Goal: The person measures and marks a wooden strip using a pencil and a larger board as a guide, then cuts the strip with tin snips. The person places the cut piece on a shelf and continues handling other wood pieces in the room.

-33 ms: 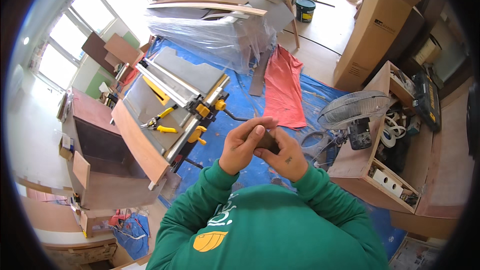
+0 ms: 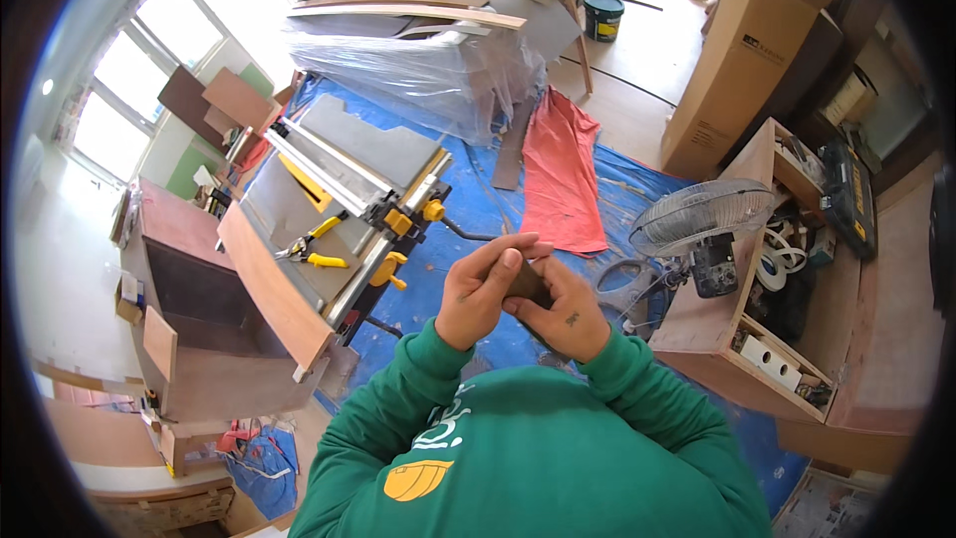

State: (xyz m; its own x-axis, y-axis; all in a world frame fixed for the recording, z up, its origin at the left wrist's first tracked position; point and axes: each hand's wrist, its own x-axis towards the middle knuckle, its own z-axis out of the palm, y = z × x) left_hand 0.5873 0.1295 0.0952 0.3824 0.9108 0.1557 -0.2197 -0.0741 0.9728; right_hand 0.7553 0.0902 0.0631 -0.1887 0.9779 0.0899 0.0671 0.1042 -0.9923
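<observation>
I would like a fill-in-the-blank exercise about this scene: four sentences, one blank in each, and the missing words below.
1. The left hand and right hand hold a dark piece; the sleeves are ____.
2. The hand tool on the grey table has ____ handles.
3. The fan stands to the ____ of both hands.
4. The floor sheet under the red cloth is ____.

Missing words: green; yellow; right; blue.

A green sweatshirt (image 2: 617, 458) with long sleeves (image 2: 383, 413) ending in snug cuffs (image 2: 442, 337) of the same green; its front bears white lettering (image 2: 441, 431) above a rounded yellow print (image 2: 418, 480). The right hand (image 2: 570, 311) carries a small dark tattoo (image 2: 572, 319).
</observation>
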